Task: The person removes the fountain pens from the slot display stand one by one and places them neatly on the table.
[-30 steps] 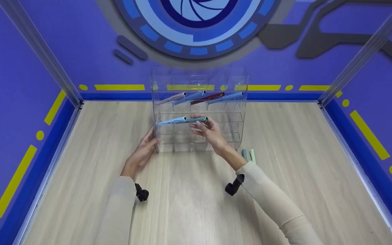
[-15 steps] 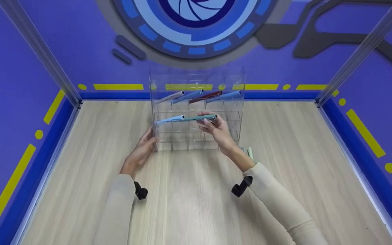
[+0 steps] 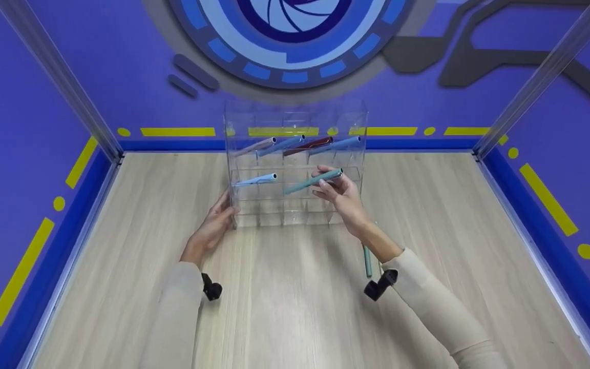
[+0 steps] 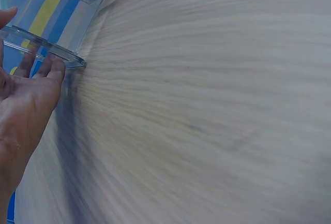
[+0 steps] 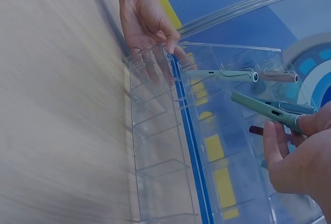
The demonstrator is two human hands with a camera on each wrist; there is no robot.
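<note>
A clear rack with rows of compartments [image 3: 272,219] stands upright on the table. My left hand [image 3: 214,226] grips its left side, thumb in front and fingers behind the panel; the left wrist view shows these fingers [image 4: 56,69] through the plastic. A green pen [image 3: 305,185] is pinched in my right hand [image 3: 349,200] in front of the middle row, tilted with its cap end up to the right. In the right wrist view the pen [image 5: 258,106] points toward the rack. To its left, a light blue pen [image 3: 256,180] lies in the leftmost compartment of that row.
Along the row above rest a pale pink pen [image 3: 259,145], two blue pens, and a dark red pen [image 3: 309,147]. Another green pen [image 3: 367,262] lies on the table, partly under my right forearm. A purple-blue wall [image 3: 172,113] rises behind the rack.
My right hand has moved right with the green pen, from beside the light blue pen to one compartment over, and the pen is now more tilted. The left hand keeps its place.
</note>
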